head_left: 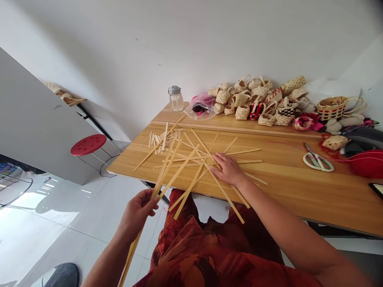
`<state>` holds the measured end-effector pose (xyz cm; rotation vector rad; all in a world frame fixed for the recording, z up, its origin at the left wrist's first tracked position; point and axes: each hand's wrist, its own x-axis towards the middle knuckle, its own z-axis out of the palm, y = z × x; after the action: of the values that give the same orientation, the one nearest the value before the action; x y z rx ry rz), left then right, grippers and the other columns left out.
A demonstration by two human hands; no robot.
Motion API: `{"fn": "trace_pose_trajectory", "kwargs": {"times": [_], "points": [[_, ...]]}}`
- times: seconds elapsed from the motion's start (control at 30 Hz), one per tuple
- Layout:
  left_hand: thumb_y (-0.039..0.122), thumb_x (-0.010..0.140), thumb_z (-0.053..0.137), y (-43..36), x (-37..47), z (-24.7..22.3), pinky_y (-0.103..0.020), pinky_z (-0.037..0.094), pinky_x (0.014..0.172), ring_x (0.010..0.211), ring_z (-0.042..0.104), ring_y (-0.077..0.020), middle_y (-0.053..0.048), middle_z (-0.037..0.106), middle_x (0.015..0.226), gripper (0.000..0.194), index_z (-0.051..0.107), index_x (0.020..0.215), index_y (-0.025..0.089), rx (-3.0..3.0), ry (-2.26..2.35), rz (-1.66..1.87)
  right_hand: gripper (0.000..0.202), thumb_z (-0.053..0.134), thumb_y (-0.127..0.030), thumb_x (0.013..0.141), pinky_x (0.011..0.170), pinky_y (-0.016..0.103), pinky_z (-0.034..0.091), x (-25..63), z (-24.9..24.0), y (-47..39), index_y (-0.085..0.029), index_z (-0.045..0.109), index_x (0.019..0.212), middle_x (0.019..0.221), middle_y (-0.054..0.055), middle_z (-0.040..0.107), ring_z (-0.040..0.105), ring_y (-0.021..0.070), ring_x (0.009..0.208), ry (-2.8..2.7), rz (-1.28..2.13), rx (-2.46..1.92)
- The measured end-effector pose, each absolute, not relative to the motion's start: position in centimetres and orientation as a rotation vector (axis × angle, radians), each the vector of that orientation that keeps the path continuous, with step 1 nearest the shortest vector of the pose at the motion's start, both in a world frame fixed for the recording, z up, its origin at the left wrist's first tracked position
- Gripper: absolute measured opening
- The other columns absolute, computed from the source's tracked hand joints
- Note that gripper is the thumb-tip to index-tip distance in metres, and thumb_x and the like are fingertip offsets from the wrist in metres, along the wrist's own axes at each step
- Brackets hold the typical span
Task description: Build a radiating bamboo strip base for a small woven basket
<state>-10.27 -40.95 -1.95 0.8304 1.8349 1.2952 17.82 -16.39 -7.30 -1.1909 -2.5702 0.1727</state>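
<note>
My left hand [143, 205] is closed around a few long, flat bamboo strips [168, 169], just off the table's front edge. Their upper ends fan out over the table, and a long tail hangs down past my wrist. On the tabletop lies a star of crossing strips [200, 172], with several ends poking out over the front edge. My right hand [229, 167] rests on the right side of this star, fingers stretched out and pressing near the crossing. What lies right under the palm is hidden.
Short strip offcuts [161, 141] lie at the table's left. Small woven baskets [242, 112] are heaped at the back, near a glass jar [176, 99] and a plastic bag [201, 109]. Scissors [317, 161] lie at right. A red stool [88, 144] stands left of the table.
</note>
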Motion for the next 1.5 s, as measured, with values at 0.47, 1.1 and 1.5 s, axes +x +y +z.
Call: {"fn": "trace_pose_trajectory", "kwargs": {"times": [0.47,1.1,1.5], "points": [[0.061,0.066,0.081,-39.0,-10.6,-1.6,-0.019,0.03,0.046,0.054,0.043,-0.0095,0.005,0.051,0.062,0.053,0.064,0.092,0.018,0.818,1.742,1.279,0.074,0.04,-0.068,0.096,0.119,0.05,0.03,17.8,-7.4,-16.4,-0.019,0.044,0.152,0.157,0.013,0.044,0.034,0.0303,0.148,-2.575,0.17,-1.205],[0.048,0.079,0.068,-29.0,-7.6,-0.9,-0.026,0.034,0.057,0.058,0.046,-0.0136,0.005,0.049,0.06,0.028,0.065,0.084,0.02,1.491,1.801,0.886,0.051,0.041,-0.043,0.102,0.121,0.046,0.033,18.9,-5.0,-14.5,-0.022,0.051,0.147,0.153,0.007,0.05,0.037,0.0247,0.147,-2.502,0.624,-1.134],[0.028,0.073,0.071,-25.6,-4.8,-1.2,-0.027,0.034,0.064,0.066,0.048,-0.0144,0.005,0.055,0.07,0.023,0.049,0.074,0.022,1.71,1.9,0.704,0.062,0.043,-0.054,0.1,0.123,0.053,0.027,20.7,-4.8,-13.9,-0.02,0.046,0.152,0.157,0.011,0.044,0.027,0.0322,0.151,-2.74,0.341,-0.969]]}}
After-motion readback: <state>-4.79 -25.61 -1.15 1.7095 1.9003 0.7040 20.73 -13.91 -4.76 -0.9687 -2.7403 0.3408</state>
